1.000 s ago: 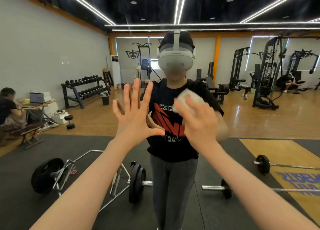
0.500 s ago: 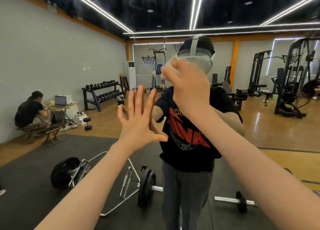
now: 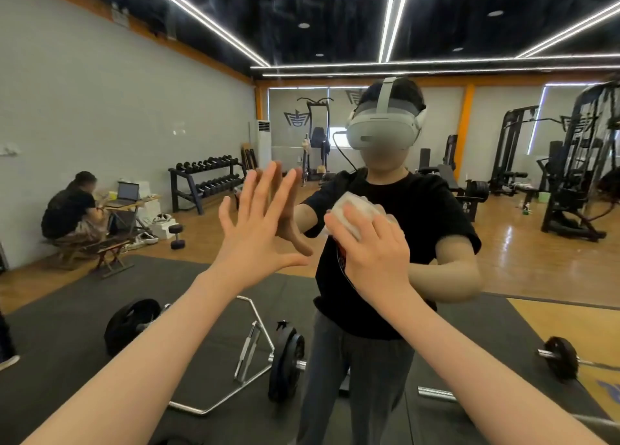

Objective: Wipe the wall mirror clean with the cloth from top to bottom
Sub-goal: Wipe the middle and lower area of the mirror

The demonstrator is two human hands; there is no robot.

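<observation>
The wall mirror (image 3: 134, 85) fills the whole view and reflects a gym and my own figure. My right hand (image 3: 375, 253) presses a bunched white cloth (image 3: 352, 211) against the glass at chest height, right of centre. Only the cloth's upper part shows above my fingers. My left hand (image 3: 258, 230) lies flat on the mirror just left of the cloth, fingers spread, meeting its own reflection. It holds nothing.
In the reflection a trap bar with weight plates (image 3: 208, 354) and a barbell (image 3: 563, 360) lie on the black mat behind me. A dumbbell rack (image 3: 204, 179) and a seated person (image 3: 72, 209) are at the left, weight machines (image 3: 577, 166) at the right.
My right hand has brought the cloth down from head height to chest height on the glass. My left hand stays flat on the mirror.
</observation>
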